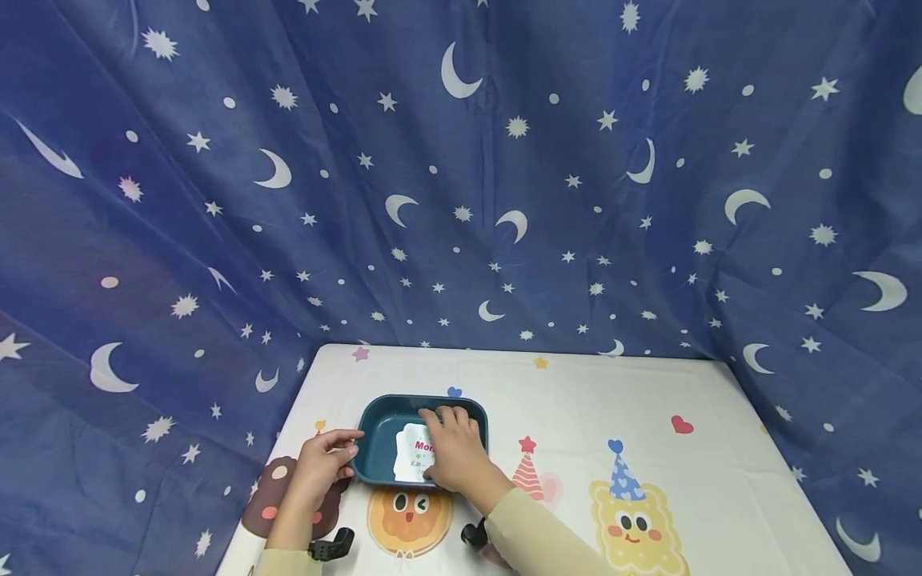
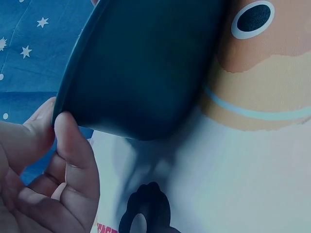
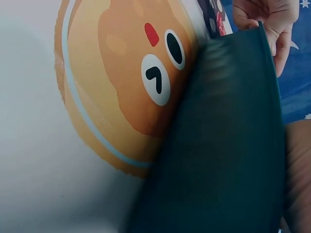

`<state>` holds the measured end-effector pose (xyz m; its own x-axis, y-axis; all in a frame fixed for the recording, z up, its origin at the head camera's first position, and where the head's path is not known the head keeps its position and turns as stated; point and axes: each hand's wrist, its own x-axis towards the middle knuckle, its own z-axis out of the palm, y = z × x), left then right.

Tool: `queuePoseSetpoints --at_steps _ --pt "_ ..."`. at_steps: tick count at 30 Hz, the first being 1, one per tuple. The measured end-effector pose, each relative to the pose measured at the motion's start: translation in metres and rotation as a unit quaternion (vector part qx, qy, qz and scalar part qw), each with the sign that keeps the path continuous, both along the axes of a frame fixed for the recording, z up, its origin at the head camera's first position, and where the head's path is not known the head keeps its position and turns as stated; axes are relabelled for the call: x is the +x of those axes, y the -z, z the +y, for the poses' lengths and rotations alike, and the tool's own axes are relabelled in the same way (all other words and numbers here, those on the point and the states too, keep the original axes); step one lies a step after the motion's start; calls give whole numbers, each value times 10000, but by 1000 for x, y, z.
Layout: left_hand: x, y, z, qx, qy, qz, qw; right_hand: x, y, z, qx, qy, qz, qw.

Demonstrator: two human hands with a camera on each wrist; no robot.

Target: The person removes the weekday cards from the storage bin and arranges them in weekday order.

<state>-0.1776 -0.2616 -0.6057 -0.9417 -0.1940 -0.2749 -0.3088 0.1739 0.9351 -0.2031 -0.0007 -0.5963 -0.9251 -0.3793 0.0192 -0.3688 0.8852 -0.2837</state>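
A dark teal rectangular tray with rounded corners and deep walls rests on the table. A white card with a wavy edge and pink letters reading "Mo…" shows inside it. At the tray's left end, my left hand pinches the rim between thumb and finger, clearest in the left wrist view. My right hand reaches into the right half of the tray, its fingers and thumb bent around the card and covering its right part. The tray wall blocks most of this hand in the right wrist view.
A white tablecloth printed with cartoon food, hearts and stars covers the table. Behind and to the left hangs a blue curtain with moons and stars. A black wrist mount sits at the left wrist, another near the right.
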Motion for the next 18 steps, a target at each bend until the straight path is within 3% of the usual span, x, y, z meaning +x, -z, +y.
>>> queuePoseSetpoints --at_steps 18 --pt "1 1 1 -16 -57 7 10000 -10 7 -1 405 -52 -344 9986"
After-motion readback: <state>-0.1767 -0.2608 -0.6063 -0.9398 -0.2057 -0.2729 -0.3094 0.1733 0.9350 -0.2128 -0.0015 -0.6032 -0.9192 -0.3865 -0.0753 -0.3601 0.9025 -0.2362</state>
